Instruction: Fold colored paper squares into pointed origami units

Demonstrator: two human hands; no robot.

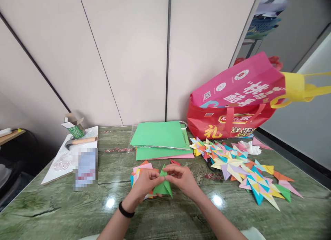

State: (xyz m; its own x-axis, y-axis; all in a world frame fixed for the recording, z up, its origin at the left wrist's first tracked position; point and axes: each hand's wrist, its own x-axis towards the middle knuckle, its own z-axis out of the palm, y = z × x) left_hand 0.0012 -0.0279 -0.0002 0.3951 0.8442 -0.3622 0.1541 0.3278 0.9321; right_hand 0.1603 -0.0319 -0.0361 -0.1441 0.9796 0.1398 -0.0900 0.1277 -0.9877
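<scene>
Left hand [145, 182] partly hides coloured papers [142, 167]; yellow strap [317, 92] (right edge) cropped.

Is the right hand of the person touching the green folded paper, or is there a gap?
Touching. The head view shows the fingers of the right hand gripping the green folded paper near its upper tip.

A glossy green tabletop [64, 219] with dark veins spreads beneath the left grip [144, 181] and the right grip [182, 177]. Ahead of both rises a pale panelled wall [129, 60] split by dark seams. Light reflections [110, 202] shine on either side of the grips. Far right of the right grip, a grey wall [310, 119] meets a dark skirting board [297, 160]. Far left of the left grip, a wooden desk [11, 137] partly shows.
</scene>
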